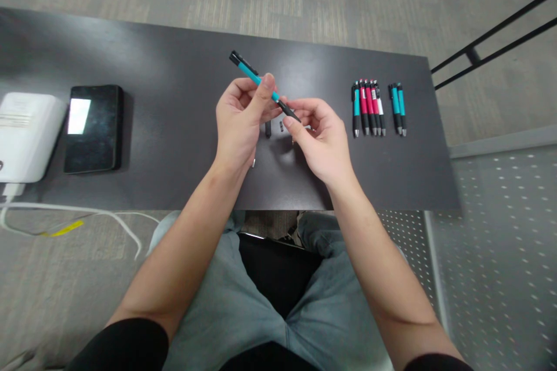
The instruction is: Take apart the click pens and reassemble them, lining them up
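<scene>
A teal pen [249,71] with a black clip end and a black grip is held aslant above the dark table. My left hand [243,113] pinches its teal barrel between thumb and fingers. My right hand [319,133] is closed on the black grip, and its fingers hide the pen's tip. Under the hands lie a small black pen part [268,129] and a tiny dark piece [281,126], partly covered from sight. A little silver tip [253,163] rests beside my left wrist.
To the right lies a row of several teal, red and white pens [369,107], with two teal pens [397,109] beyond it. At the left are a black boxy device [93,128] and a white adapter [29,136] with cables. The dark table [183,69] ends near my lap.
</scene>
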Tool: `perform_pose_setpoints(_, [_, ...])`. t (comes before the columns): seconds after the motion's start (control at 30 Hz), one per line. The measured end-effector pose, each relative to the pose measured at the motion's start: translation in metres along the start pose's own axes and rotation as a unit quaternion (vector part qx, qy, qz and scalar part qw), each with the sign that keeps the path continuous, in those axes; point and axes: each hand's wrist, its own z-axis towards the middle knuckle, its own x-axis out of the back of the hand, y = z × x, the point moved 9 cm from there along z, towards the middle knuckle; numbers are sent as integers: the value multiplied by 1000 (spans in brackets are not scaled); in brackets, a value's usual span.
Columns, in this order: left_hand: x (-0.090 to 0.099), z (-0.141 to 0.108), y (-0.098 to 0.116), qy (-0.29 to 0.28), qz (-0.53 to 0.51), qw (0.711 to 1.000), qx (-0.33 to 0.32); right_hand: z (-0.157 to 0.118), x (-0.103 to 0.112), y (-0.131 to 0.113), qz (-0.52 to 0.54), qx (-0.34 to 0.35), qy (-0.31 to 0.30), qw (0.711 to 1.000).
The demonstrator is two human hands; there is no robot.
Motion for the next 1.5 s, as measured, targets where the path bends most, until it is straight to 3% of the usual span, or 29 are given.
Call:
perform_pose_setpoints(0.47, [21,16,13,24,32,999,-36,1,6,-7,7,2,9,1000])
perform_pose_setpoints(0.77, [47,30,23,52,42,997,-43,-3,7,-9,-4,-2,-5,1000])
perform_pose_setpoints(1.03, [54,32,26,84,26,995,-40,-6,9,-10,-10,-2,-11,1000])
perform_pose_setpoints(1.23, [55,37,26,45,17,998,-49,-6,11,-9,-2,4,-15,1000])
perform_pose_setpoints(1.5, [53,36,20,46,39,998,-21,-5,15,-12,-13,8,5,1000])
